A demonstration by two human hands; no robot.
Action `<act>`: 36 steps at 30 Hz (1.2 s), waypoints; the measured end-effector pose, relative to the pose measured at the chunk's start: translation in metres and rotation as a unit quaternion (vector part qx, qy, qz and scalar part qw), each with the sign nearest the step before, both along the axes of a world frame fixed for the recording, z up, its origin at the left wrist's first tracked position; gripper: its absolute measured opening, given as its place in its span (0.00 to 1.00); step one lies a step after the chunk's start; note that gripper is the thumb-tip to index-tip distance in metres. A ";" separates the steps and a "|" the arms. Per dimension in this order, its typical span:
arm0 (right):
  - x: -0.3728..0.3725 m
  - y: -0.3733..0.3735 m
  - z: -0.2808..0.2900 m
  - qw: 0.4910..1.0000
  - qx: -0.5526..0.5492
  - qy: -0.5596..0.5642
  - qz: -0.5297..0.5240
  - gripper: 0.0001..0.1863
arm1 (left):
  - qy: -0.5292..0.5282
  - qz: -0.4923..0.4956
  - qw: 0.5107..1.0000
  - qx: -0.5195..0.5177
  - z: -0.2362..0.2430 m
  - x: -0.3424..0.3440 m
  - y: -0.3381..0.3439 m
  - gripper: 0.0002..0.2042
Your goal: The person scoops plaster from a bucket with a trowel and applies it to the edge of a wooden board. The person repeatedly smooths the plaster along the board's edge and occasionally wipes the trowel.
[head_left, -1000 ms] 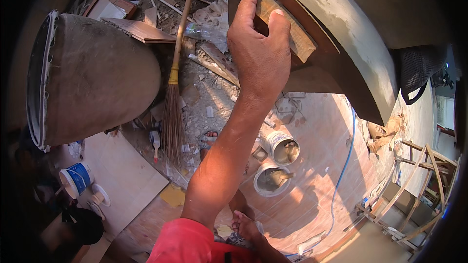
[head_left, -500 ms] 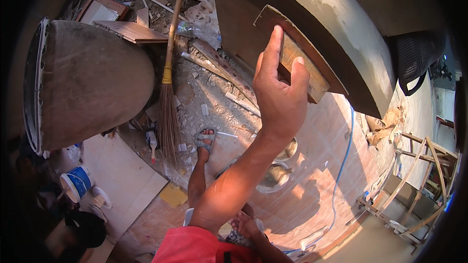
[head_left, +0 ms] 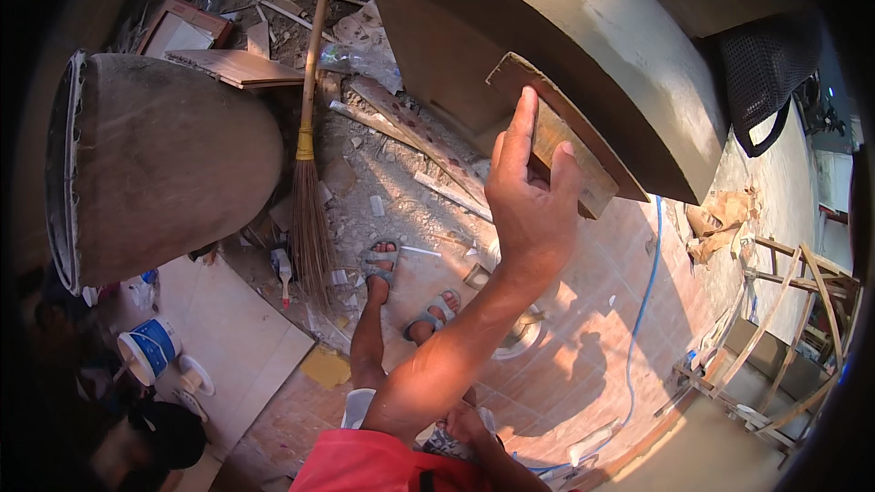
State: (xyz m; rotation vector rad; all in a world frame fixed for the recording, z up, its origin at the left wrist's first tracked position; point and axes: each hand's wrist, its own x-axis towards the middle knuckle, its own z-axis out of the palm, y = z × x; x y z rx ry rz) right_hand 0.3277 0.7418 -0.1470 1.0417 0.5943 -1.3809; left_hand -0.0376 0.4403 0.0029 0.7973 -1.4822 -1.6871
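My raised left hand is closed round the wooden handle of a plastering float, with index finger and thumb stretched along it. The float's thin brown plate lies along the shaded face of a grey plastered ledge; whether it touches is hard to tell. Low down, my right hand stays near my lap, by patterned shorts. Its fingers are partly hidden behind my left arm. Beneath my left forearm, a round metal bowl on the floor is mostly covered.
A stick broom stands among rubble, planks and tile pieces. To the left are a rounded plastered form, a blue-and-white bucket and a person's dark head. A blue hose crosses the tiled floor; a wooden frame stands right.
My left hand and the float have moved down and slightly right along the ledge. More of my right foot now shows, and the forearm covers more of the bowls.
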 end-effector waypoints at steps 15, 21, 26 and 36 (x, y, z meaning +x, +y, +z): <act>-0.011 -0.005 0.011 0.998 0.030 0.048 0.007 0.21 | -0.081 -0.022 0.995 0.047 0.006 -0.002 0.030 0.27; -0.016 -0.003 0.011 0.999 0.027 0.036 0.015 0.21 | 0.092 0.015 0.991 0.091 0.060 -0.006 0.001 0.26; -0.021 -0.006 0.018 0.998 0.060 0.021 0.010 0.23 | 0.012 0.010 1.000 0.017 0.047 -0.014 0.013 0.27; -0.028 -0.004 0.014 0.997 -0.004 0.071 0.023 0.24 | -0.029 -0.015 0.997 0.076 0.039 0.002 0.034 0.27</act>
